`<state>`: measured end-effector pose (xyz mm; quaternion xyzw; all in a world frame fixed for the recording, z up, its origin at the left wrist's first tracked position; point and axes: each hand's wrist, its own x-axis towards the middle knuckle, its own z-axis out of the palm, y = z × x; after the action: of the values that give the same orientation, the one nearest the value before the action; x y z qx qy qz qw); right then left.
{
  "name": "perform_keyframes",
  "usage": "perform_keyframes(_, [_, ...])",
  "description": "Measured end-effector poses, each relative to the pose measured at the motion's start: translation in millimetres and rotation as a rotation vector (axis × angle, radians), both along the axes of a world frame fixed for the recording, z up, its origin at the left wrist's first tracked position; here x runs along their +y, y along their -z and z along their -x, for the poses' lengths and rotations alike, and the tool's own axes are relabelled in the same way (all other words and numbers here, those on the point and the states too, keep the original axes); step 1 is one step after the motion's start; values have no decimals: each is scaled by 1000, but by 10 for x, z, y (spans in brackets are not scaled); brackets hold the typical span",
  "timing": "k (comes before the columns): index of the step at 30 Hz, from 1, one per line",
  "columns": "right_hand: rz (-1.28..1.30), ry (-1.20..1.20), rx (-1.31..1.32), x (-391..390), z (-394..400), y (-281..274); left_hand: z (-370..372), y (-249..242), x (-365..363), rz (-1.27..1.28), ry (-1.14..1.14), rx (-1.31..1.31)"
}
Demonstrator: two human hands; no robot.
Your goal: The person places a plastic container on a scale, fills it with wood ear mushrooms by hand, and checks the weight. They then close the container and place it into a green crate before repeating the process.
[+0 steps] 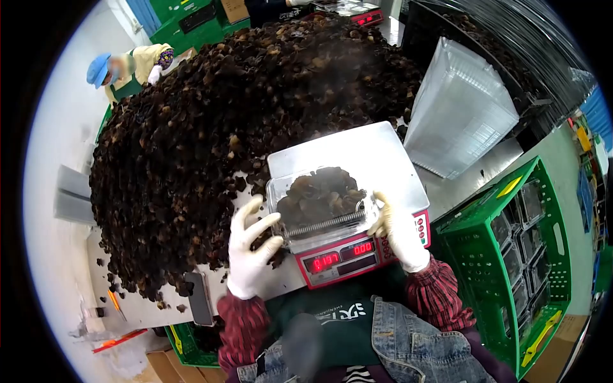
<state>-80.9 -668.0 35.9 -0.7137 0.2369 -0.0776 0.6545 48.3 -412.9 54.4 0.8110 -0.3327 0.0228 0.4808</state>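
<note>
A clear plastic clamshell box (pixel 300 237) filled with dark dried fungus pieces (pixel 321 195) rests on the steel pan (pixel 383 150) of a red digital scale (pixel 341 258), its red digits lit. At the box's left edge, my left hand (pixel 250 249), in a white glove, has its fingers spread, with the fingertips close to the plastic. My right hand (pixel 399 233), also gloved, has bent fingers against the box's right edge, gripping it there. The undersides of the fingers are hidden.
A huge heap of dark fungus (pixel 211 121) covers the table. Stacked clear boxes (pixel 460 112) stand at right, above a green crate (pixel 517 255) with filled boxes. A phone (pixel 199 300) lies at the table's front edge. A co-worker (pixel 131 70) in a blue cap stands at far left.
</note>
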Motion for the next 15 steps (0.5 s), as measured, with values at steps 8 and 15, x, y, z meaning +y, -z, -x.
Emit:
perform_keyframes(8, [-353,-42,-205,146,-23,89,436,60,-211,649,-116,927])
perform_keyframes(15, [-243,137,-294,162,337,-350,620,106,-376,635,11,816])
